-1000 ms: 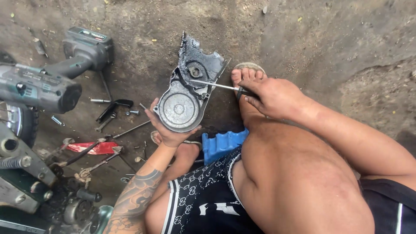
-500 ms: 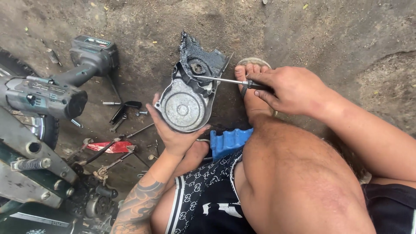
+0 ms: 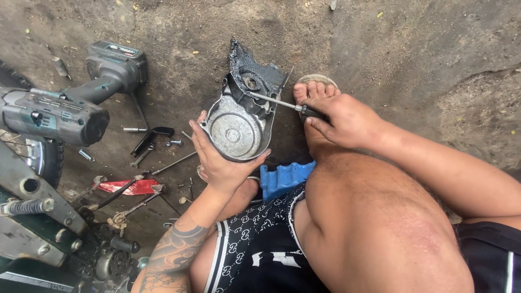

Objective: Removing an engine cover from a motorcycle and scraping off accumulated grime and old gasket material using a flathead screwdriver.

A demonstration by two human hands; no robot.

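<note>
My left hand (image 3: pixel 220 163) cups a grey metal engine cover (image 3: pixel 239 122) from below and holds it upright over the dirt floor. The cover's upper part is black with grease. In my right hand (image 3: pixel 344 119) is a screwdriver (image 3: pixel 282 102), gripped at its dark handle. Its thin shaft points left, with the tip in the greasy upper part of the cover. My bare foot in a sandal (image 3: pixel 315 92) rests just behind the right hand.
A cordless power tool (image 3: pixel 59 111) lies at the left on the dirt floor. Loose bolts, a black wrench (image 3: pixel 152 135) and red-handled pliers (image 3: pixel 127 187) lie below it. Motorcycle parts (image 3: pixel 32 228) fill the lower left. A blue plastic stool (image 3: pixel 285 178) is under my legs.
The cover sits a little lower and more upright in my left hand. My right hand has kept the screwdriver tip in the cover's greasy top, shifting slightly right.
</note>
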